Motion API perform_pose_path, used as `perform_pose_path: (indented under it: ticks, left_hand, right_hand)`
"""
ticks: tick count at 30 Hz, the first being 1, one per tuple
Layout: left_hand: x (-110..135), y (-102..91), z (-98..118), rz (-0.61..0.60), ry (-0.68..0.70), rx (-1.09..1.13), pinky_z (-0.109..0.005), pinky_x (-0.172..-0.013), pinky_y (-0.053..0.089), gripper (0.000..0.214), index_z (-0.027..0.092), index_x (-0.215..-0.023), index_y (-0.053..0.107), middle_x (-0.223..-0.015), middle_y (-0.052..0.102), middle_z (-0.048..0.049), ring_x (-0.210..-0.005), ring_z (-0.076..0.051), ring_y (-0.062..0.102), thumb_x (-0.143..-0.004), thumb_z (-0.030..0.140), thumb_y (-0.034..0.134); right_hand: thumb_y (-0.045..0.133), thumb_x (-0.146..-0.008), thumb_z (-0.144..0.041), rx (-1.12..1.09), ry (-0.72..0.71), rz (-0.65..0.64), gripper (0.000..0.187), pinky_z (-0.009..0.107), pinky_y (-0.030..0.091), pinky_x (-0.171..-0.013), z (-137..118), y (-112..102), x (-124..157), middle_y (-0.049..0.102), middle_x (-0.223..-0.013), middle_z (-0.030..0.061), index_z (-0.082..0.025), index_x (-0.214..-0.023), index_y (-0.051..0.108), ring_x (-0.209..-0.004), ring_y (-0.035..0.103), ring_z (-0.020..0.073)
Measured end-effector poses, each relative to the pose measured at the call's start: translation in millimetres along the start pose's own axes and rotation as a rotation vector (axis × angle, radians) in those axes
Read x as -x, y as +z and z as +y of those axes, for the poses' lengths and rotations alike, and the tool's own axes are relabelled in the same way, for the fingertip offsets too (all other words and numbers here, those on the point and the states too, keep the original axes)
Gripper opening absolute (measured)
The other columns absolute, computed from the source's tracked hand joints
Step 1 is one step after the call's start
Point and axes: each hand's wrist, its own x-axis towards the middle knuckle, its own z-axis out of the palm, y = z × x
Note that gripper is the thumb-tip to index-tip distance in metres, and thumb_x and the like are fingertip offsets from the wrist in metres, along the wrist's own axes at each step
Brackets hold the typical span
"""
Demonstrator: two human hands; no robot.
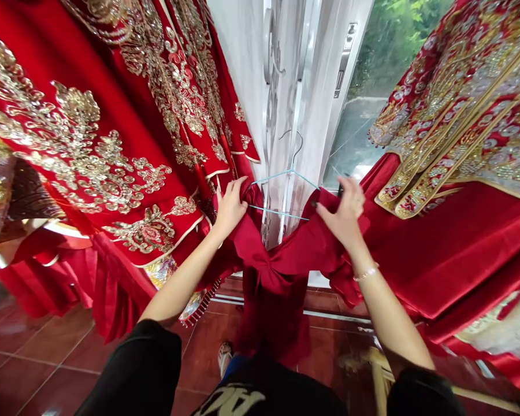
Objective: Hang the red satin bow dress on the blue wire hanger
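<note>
A plain red garment hangs from a light blue wire hanger in front of me. My left hand grips the red cloth at the hanger's left end, fingers closed on it. At the right end, my right hand pinches the cloth, a thin bracelet on its wrist. The hanger's metal hook points up before a white curtain.
Red robes with heavy gold embroidery hang on the left and on the right. A window with a handle is behind the curtain. The floor is dark red tile. A wooden frame stands at lower right.
</note>
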Motion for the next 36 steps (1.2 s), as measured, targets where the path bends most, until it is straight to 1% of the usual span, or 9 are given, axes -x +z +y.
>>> perform_pose_path:
  ticks: [4, 8, 11, 17, 21, 25, 28, 31, 36]
  left_hand:
    - [-10.3, -10.5, -16.0, -0.041, -0.054, 0.027, -0.066, -0.121, 0.021, 0.056, 0.024, -0.133, 0.057, -0.135, 0.063, -0.0105, -0.132, -0.030, 0.055, -0.078, 0.009, 0.056]
    - [-9.1, -5.4, -15.3, -0.068, -0.093, 0.052, -0.071, -0.116, 0.026, 0.053, 0.026, -0.135, 0.053, -0.144, 0.056, -0.0131, -0.135, -0.034, 0.051, -0.083, 0.022, 0.061]
    - [-7.0, 1.0, -9.6, -0.056, -0.059, -0.014, -0.069, -0.118, 0.026, 0.054, 0.027, -0.138, 0.050, -0.142, 0.057, -0.0137, -0.135, -0.033, 0.052, -0.085, 0.020, 0.057]
    - [-6.2, -1.3, -0.2, -0.049, -0.018, -0.229, -0.068, -0.119, 0.023, 0.058, 0.022, -0.143, 0.046, -0.133, 0.062, -0.0159, -0.124, -0.035, 0.060, -0.085, 0.015, 0.050]
    - [-1.8, 0.4, 1.6, -0.046, -0.011, -0.245, -0.073, -0.116, 0.022, 0.057, 0.023, -0.145, 0.046, -0.137, 0.059, -0.0174, -0.119, -0.038, 0.063, -0.088, 0.023, 0.053]
    - [-1.4, 4.3, -1.2, -0.021, 0.021, -0.270, -0.070, -0.117, 0.024, 0.059, 0.021, -0.145, 0.046, -0.134, 0.061, -0.0175, -0.117, -0.035, 0.064, -0.086, 0.016, 0.050]
    - [-2.5, -2.1, -1.1, -0.041, 0.031, -0.282, -0.061, -0.117, 0.033, 0.060, 0.018, -0.143, 0.048, -0.130, 0.063, -0.0169, -0.120, -0.034, 0.063, -0.083, 0.011, 0.048]
    - [-0.6, -15.6, 1.9, -0.127, -0.013, -0.260, -0.050, -0.102, 0.050, 0.059, 0.017, -0.142, 0.048, -0.130, 0.062, -0.0175, -0.114, -0.034, 0.065, -0.084, 0.012, 0.048]
    - [5.1, -23.0, 4.4, -0.134, -0.010, -0.276, -0.048, -0.094, 0.054, 0.058, 0.015, -0.141, 0.048, -0.123, 0.063, -0.0175, -0.107, -0.034, 0.067, -0.083, 0.010, 0.047]
  right_hand:
    - [0.057, -0.078, -0.032, -0.014, 0.127, -0.100, 0.079, 0.077, 0.013, -0.114, -14.8, 19.0, 8.0, 0.025, -0.163, 0.0136, -0.030, -0.151, 0.029, -0.153, 0.013, 0.0408]
    - [0.054, -0.071, -0.023, -0.017, 0.137, -0.137, 0.085, 0.082, 0.008, -0.111, -13.5, 22.5, 11.0, 0.018, -0.166, 0.0153, -0.027, -0.152, 0.028, -0.154, 0.005, 0.0449]
    - [0.052, -0.071, -0.020, -0.015, 0.162, -0.111, 0.086, 0.084, 0.007, -0.109, -2.4, 20.1, 11.8, 0.018, -0.166, 0.0153, -0.027, -0.153, 0.028, -0.154, 0.004, 0.0456]
    - [0.047, -0.076, -0.017, -0.060, 0.083, -0.171, 0.074, 0.074, 0.019, -0.116, 19.9, 14.6, 5.3, 0.040, -0.158, 0.0129, -0.027, -0.149, 0.039, -0.151, 0.026, 0.0372]
    - [0.051, -0.078, -0.022, -0.014, 0.146, -0.160, 0.070, 0.076, 0.019, -0.114, 21.7, 14.3, 4.7, 0.041, -0.158, 0.0116, -0.028, -0.148, 0.043, -0.148, 0.028, 0.0391]
    - [0.051, -0.077, -0.018, -0.012, 0.119, -0.164, 0.071, 0.074, 0.027, -0.112, 23.8, 11.9, 2.1, 0.051, -0.151, 0.0107, -0.030, -0.147, 0.047, -0.139, 0.041, 0.0383]
    - [0.048, -0.073, -0.011, -0.066, 0.029, -0.217, 0.074, 0.062, 0.036, -0.114, 30.0, 4.4, -4.6, 0.059, -0.144, 0.0119, -0.023, -0.146, 0.050, -0.133, 0.051, 0.0340]
    - [0.046, -0.070, -0.007, -0.124, -0.026, -0.281, 0.076, 0.052, 0.043, -0.112, 35.3, -5.7, -10.2, 0.064, -0.139, 0.0113, -0.018, -0.145, 0.053, -0.128, 0.058, 0.0301]
    - [0.048, -0.072, -0.009, -0.107, -0.028, -0.274, 0.073, 0.051, 0.043, -0.113, 36.9, -6.9, -8.6, 0.062, -0.140, 0.0121, -0.018, -0.144, 0.053, -0.129, 0.057, 0.0297]
